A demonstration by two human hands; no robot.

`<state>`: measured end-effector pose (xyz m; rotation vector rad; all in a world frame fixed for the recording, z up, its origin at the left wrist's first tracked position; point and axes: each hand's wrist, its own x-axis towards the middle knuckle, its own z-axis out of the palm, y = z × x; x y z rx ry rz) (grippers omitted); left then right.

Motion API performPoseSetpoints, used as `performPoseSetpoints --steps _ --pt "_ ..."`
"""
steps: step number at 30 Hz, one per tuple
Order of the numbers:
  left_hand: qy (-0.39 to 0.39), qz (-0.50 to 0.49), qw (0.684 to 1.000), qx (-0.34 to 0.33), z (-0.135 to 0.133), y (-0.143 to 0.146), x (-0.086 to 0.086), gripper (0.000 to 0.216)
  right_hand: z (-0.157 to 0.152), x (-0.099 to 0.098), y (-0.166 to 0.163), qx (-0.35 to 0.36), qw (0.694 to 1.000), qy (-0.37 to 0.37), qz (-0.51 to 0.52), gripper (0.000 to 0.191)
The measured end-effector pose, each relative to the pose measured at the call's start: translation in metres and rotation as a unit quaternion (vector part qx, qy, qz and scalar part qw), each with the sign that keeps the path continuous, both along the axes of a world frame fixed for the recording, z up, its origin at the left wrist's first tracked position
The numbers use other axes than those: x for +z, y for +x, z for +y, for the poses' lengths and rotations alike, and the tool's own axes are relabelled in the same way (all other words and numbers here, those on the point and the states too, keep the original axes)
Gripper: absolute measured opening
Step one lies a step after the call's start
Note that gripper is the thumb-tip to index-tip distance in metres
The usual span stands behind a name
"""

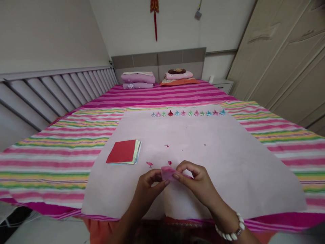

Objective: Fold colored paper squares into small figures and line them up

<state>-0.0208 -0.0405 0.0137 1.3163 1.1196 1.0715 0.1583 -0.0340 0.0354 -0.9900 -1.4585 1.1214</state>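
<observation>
Between my two hands is a small folded piece of pink paper, raised a little over the white sheet. My left hand pinches its left edge between thumb and fingers. On the other side, my right hand grips the paper's right part, thumb in front, covering some of it. To the left lies a stack of square coloured paper with a red sheet on top. Along the sheet's far edge runs a row of small folded paper shapes, among them a red one.
Small reddish marks or scraps dot the sheet just beyond my hands. The sheet lies on a bed with a striped cover. Folded bedding is piled by the headboard. A metal rail borders the left, a wardrobe the right.
</observation>
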Motion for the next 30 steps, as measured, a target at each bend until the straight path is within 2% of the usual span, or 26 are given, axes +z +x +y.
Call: performPoseSetpoints --steps 3,6,8,10,11,15,19,23,27,30 --pt "-0.029 -0.009 0.999 -0.035 0.001 0.001 0.003 0.014 0.001 0.000 -0.001 0.018 0.999 -0.035 0.012 0.022" --pt "-0.055 -0.029 0.998 -0.024 0.001 0.005 0.004 0.017 0.004 -0.006 -0.003 0.015 0.996 -0.070 0.050 0.020" --pt "-0.088 -0.082 0.993 0.007 0.001 0.009 0.004 0.022 0.006 -0.013 -0.006 -0.002 0.989 -0.101 0.112 0.021" --pt "-0.120 -0.156 0.980 0.034 0.001 0.015 0.002 0.027 0.007 -0.021 -0.009 -0.003 0.976 -0.133 0.175 0.036" --pt "-0.130 -0.193 0.972 0.040 0.001 0.017 0.002 0.028 0.007 -0.025 -0.012 0.007 0.971 -0.145 0.191 0.037" --pt "-0.148 -0.274 0.949 0.047 0.001 0.030 -0.002 0.024 0.004 -0.036 -0.024 0.054 0.966 -0.185 0.173 0.026" --pt "-0.152 -0.275 0.947 0.063 -0.002 0.038 -0.005 0.028 0.002 -0.039 -0.032 0.045 0.978 -0.159 0.125 0.022" --pt "-0.141 -0.219 0.961 0.087 -0.003 0.037 -0.008 0.026 0.000 -0.036 -0.031 0.027 0.986 -0.132 0.093 0.028" --pt "-0.130 -0.193 0.968 0.089 0.000 0.031 -0.008 0.030 -0.002 -0.033 -0.030 0.045 0.982 -0.158 0.094 0.027" --pt "-0.122 -0.187 0.972 0.079 0.002 0.027 -0.002 0.030 -0.005 -0.034 -0.033 0.070 0.976 -0.173 0.109 0.025"
